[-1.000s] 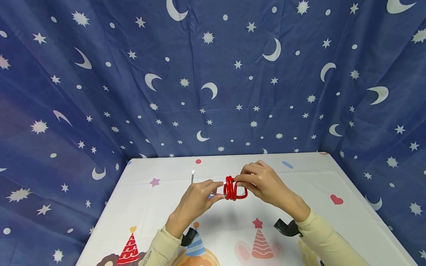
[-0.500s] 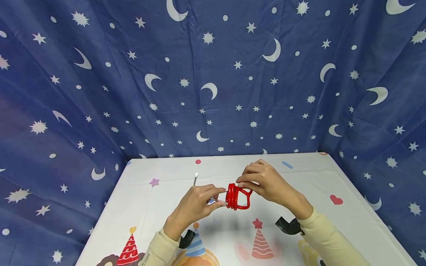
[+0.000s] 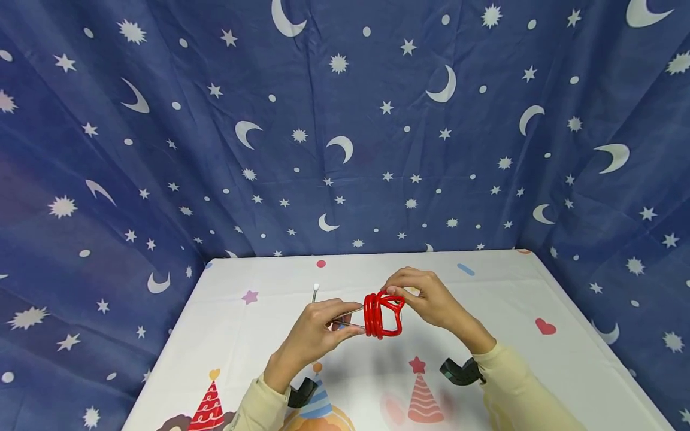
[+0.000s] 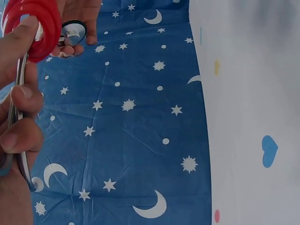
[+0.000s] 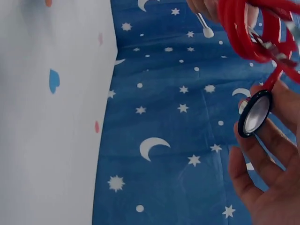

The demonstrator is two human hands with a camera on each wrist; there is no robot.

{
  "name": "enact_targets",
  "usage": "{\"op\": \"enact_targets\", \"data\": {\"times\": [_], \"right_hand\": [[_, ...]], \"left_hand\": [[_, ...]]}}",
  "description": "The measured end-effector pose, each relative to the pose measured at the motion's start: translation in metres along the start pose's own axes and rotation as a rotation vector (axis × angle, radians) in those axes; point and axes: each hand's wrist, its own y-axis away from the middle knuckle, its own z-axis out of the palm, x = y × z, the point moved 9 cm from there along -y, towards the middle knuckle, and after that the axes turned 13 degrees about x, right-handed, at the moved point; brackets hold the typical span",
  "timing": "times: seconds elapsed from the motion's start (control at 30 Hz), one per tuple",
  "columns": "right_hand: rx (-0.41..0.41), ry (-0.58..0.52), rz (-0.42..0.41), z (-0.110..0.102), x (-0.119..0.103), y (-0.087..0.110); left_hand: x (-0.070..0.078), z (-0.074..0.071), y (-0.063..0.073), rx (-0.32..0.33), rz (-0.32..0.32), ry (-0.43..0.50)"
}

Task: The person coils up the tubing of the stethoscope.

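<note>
A stethoscope with red tubing (image 3: 372, 316) is held above the table, its tubing wound in several turns around the metal ear tubes. My left hand (image 3: 318, 328) grips those ear tubes (image 4: 20, 77) just left of the coil. One pale eartip (image 3: 315, 287) sticks up behind that hand. On the other side, my right hand (image 3: 423, 297) pinches the tubing's end at the upper right of the coil. The round chestpiece (image 5: 257, 114), dark-rimmed with a silvery face, lies by the right fingers in the right wrist view. An open loop of tubing stands out right of the turns.
Below the hands is a table (image 3: 215, 323) under a white cloth printed with party hats, hearts and dots. A blue curtain (image 3: 345, 120) with moons and stars hangs behind and at both sides. Each wrist bears a black camera mount (image 3: 462, 371).
The red coil has dropped a little toward me and tilted, so its right-hand loop shows wider. My right hand has come slightly left and down, and the left hand keeps its grip.
</note>
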Motion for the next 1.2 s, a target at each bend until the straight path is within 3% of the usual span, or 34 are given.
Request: {"op": "enact_targets", "data": {"times": [0.27, 0.53, 0.93, 1.2], "right_hand": [[0.027, 0.048, 0.068, 0.004, 0.0, 0.006], [0.057, 0.076, 0.165, 0.007, 0.003, 0.012], [0.092, -0.163, 0.334, 0.012, 0.012, 0.022], [0.093, -0.227, 0.365, 0.014, 0.01, 0.029]], "left_hand": [[-0.007, -0.005, -0.003, 0.088, -0.041, -0.022], [-0.014, -0.007, -0.001, 0.128, -0.069, -0.082], [-0.021, -0.009, -0.001, 0.168, -0.106, -0.148], [-0.025, -0.009, 0.001, 0.171, -0.119, -0.173]]}}
